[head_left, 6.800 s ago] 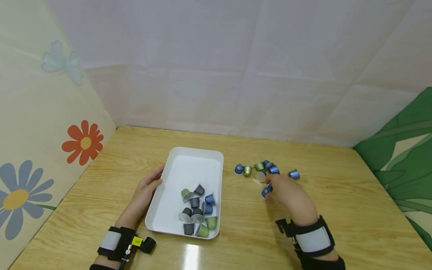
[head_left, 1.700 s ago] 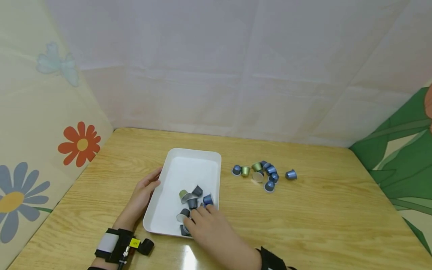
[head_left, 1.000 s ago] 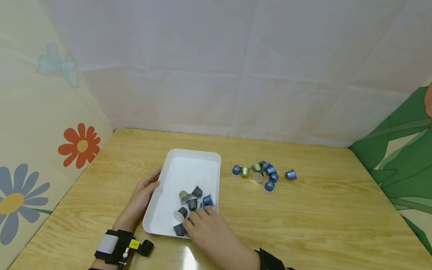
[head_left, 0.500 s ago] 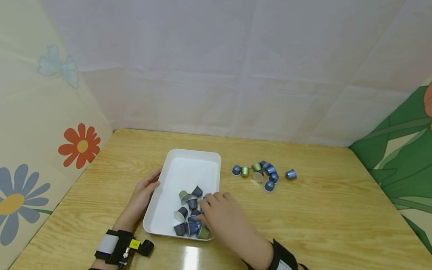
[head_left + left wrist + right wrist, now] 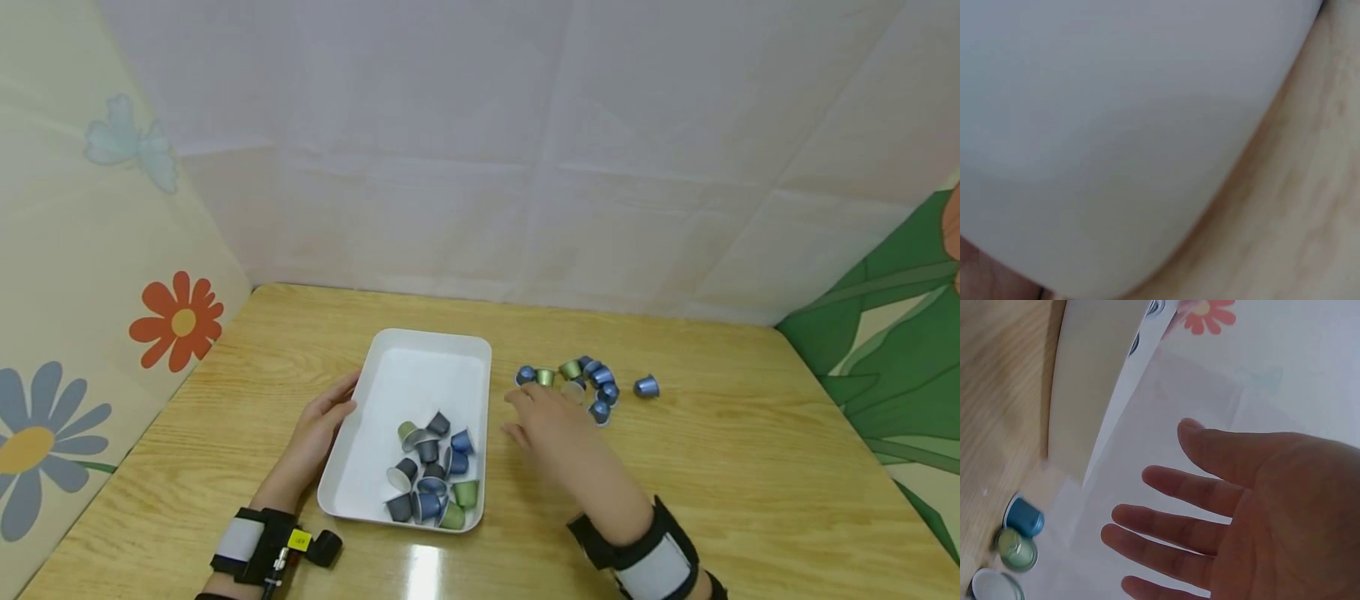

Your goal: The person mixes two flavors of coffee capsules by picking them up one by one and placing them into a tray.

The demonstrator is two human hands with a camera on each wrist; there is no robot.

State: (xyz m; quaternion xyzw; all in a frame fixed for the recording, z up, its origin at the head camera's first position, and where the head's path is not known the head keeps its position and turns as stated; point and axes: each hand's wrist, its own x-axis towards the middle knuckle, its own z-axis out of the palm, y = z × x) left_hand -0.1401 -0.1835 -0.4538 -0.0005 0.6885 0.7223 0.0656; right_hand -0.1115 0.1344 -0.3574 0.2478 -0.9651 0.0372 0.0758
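The white rectangular tray (image 5: pixel 375 442) lies on the table, with several grey, blue and green coffee capsules in its near half. One blue capsule (image 5: pixel 427 506) sits by the near rim, beside a green capsule (image 5: pixel 452 517). My left hand (image 5: pixel 318 425) rests against the tray's left side, thumb and fingertips at the outer wall. My right hand (image 5: pixel 558 433) is over the table to the right of the tray. Its spread fingers (image 5: pixel 1175 528) hold nothing in the right wrist view. In the head view it partly covers a cluster including a green capsule (image 5: pixel 545 377) and blue capsules (image 5: pixel 602 377).
A lone blue capsule (image 5: pixel 647 387) lies right of the cluster on the wooden table (image 5: pixel 750 467). Behind the table hangs a pale cloth (image 5: pixel 487 167). A flower-printed panel (image 5: pixel 150 250) stands at the left and a leaf-printed one (image 5: pixel 892 367) at the right.
My right hand went from the cluster into the tray, moved among the capsules there, then came out rightward. A blue capsule now sits near the tray's front rim. My left hand stayed put.
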